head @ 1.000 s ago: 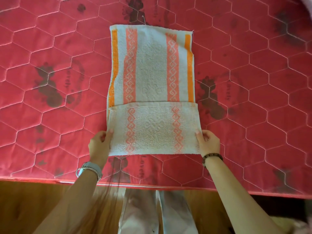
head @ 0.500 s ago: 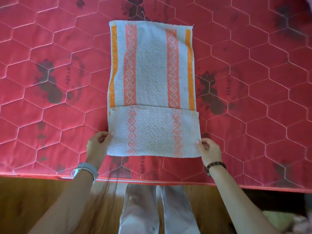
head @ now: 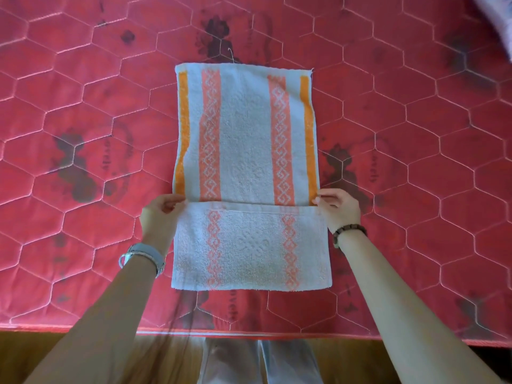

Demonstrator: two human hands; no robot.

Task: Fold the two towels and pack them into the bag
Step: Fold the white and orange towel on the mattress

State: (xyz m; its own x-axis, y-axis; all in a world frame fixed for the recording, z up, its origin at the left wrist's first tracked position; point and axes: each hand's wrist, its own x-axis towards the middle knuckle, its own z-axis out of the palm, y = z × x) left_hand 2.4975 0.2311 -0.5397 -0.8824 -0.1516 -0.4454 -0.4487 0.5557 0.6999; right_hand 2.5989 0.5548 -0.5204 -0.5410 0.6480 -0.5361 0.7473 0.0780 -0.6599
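A white towel (head: 246, 134) with orange stripes and salmon patterned bands lies flat on the red quilted mattress (head: 83, 106). Its near end is folded up over itself, making a pale flap (head: 249, 245). My left hand (head: 160, 214) pinches the flap's top left corner. My right hand (head: 338, 209) pinches the top right corner. Both hands sit at the flap's upper edge, on either side of the towel. A second towel and a bag are not in view.
The mattress edge (head: 249, 332) runs across the bottom, with wooden floor and my light trouser legs (head: 260, 361) below it. A pale patterned cloth (head: 498, 20) shows at the top right corner.
Both hands have moved from the towel's near folded corners up to the flap's upper corners. The towel lies as before.
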